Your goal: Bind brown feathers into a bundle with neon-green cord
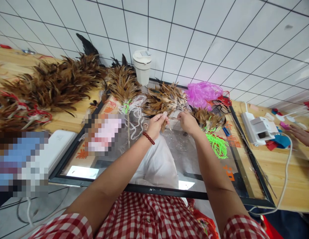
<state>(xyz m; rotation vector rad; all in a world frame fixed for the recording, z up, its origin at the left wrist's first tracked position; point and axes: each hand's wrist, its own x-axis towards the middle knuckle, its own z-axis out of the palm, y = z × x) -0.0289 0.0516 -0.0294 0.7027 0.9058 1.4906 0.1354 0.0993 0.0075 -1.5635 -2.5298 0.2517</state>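
**Brown feathers pinched between two hands over a glass pane**

Brown and tan feathers (162, 99) lie in a loose bunch on the far part of a black-framed glass pane (169, 192) that rests on a wooden table (281, 172). Both hands meet just in front of that bunch. The left hand (156, 124), with a red bead bracelet (148, 138) at the wrist, has its fingers curled shut, pinching a few feathers at their stems. The right hand (188, 122) is closed as well, fingertips pressed together on something thin between the two hands; whether that is a quill or a thread cannot be told.

Just right of the right hand lies a smaller feather tuft (206, 119), and below it a tangle of neon green string (218, 144) on the glass. Behind these sits a crumpled pink plastic bag (203, 93). To the left of the hands, a finished duster (123, 87) lies with its thin stick pointing toward the person, white cord (137, 116) looped beside it. A large heap of feathers (54, 83) covers the table's left side. A white lidded cup (142, 68) stands at the wall. At the far right, a white power strip (256, 127) lies on the wood, and another person's hand (302, 135) rests near it.
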